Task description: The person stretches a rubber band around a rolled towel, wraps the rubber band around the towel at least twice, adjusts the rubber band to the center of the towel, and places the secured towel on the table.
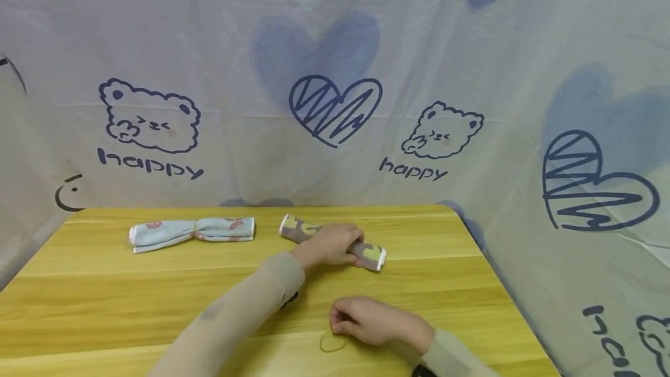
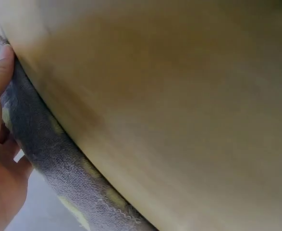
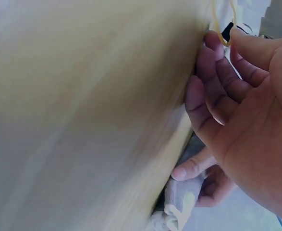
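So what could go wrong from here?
Two risks. The right hand holds the band only by its fingertips, so it might slip or spring away. And no band shows around the grey roll, gripped by the left hand, so it could loosen if released.

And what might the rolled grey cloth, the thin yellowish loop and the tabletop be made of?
The grey cloth looks like soft, matte terry, perhaps cotton: up close its surface is fuzzy, with pale stitching. The thin loop is probably rubber, judging by its smooth, slender, string-like band. The tabletop seems smooth wood or printed laminate; it shows streaky yellow grain, but I can't tell which.
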Available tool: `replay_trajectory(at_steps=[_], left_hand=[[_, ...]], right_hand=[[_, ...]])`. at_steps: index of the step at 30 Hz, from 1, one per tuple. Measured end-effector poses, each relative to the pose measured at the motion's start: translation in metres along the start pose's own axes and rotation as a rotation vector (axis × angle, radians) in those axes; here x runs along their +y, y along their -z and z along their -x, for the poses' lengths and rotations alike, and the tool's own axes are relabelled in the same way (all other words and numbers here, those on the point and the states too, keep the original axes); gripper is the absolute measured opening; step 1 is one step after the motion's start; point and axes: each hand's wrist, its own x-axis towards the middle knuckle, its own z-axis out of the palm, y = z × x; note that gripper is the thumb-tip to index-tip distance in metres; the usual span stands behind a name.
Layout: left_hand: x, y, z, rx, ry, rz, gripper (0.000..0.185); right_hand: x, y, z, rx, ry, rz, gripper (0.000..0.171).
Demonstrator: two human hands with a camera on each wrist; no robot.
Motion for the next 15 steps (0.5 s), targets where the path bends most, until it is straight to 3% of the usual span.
replay_trajectory(at_steps=[5, 9, 12, 15], left_hand=[[0.01, 0.002, 0.002, -0.024, -0.064, -0.094, 0.034], [0.015, 0.007, 0.007, -0.063, -0.077, -0.144, 0.032], [0.014, 0.014, 0.016, -0.059, -0.082, -0.123, 0.034], [0.013, 0.023, 0.029, 0.005, -0.099, -0.072, 0.036]], right_hand=[[-0.005, -0.001, 0.01, 0.008, -0.009, -0.033, 0.01], [-0.008, 0.002, 0.018, 0.062, -0.03, -0.147, 0.009], [-0.01, 0.007, 0.023, 0.157, -0.023, -0.235, 0.012], [-0.012, 0.014, 0.027, 0.3, 0.026, -0.271, 0.012]])
